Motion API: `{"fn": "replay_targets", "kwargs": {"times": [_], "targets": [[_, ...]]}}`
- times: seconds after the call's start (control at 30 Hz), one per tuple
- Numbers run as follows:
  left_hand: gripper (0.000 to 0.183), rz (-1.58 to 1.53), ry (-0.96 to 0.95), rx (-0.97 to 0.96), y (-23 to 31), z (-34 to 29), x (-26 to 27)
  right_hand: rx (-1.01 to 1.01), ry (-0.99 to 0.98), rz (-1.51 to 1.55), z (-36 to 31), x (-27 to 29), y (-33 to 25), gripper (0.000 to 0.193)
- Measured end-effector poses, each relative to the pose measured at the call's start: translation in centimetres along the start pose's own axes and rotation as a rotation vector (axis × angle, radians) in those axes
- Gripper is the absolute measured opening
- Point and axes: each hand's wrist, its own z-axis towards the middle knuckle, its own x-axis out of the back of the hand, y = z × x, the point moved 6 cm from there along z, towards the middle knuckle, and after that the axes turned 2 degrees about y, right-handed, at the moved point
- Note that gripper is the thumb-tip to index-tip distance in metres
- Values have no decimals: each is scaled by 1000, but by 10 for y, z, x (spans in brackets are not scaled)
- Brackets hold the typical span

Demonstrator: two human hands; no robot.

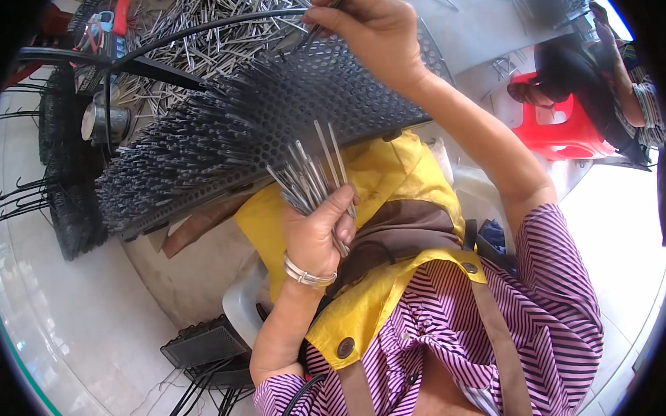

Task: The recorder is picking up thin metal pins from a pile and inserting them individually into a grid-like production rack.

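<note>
My left hand (pixel 315 235) is closed around a bundle of thin metal rods (pixel 306 178), held upright before the yellow apron with their tips fanned out. A black perforated rack (pixel 365 102) lies tilted across in front of me; many dark rods (pixel 189 144) stand in its holes on the left side, while holes on the right side show bare. Over the rack's far edge, my right hand (pixel 378 39) is closed in a pinch on a thin metal rod (pixel 312 36), mostly hidden by the fingers. A black curved bar (pixel 213 22) runs up to these fingertips; whether they touch it I cannot tell.
A heap of loose metal rods (pixel 192 47) covers the surface beyond the rack. At left stand a metal can (pixel 106 123) and dark racks with hooked bars (pixel 71 175). Another person's hand (pixel 532 94) is near a red stool (pixel 560 131) at right. Another black rack (pixel 212 343) lies lower left.
</note>
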Motion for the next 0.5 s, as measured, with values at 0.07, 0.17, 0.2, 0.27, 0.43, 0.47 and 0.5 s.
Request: {"fn": "replay_targets", "kwargs": {"times": [0.07, 0.17, 0.2, 0.27, 0.43, 0.47, 0.5], "targets": [[42, 4, -8, -6, 0, 0, 0, 84, -11, -65, 2, -1, -1, 6], [42, 1, -15, -9, -1, -1, 1, 331, -106, -251, 4, -8, -1, 13], [41, -5, -15, -7, -1, -1, 2, 364, -117, -241, 4, -10, -2, 13], [24, -21, 3, 1, 0, -1, 2, 395, -129, -233, 5, -12, -2, 12], [11, -48, 3, 30, -1, 1, 3, 492, -281, -344, 8, -31, 4, 14], [11, -42, 3, 18, 1, 1, 1, 489, -282, -343, 8, -33, 3, 14], [10, -35, 3, 7, 2, 1, 1, 447, -322, -456, 9, -38, 5, 15]]}}
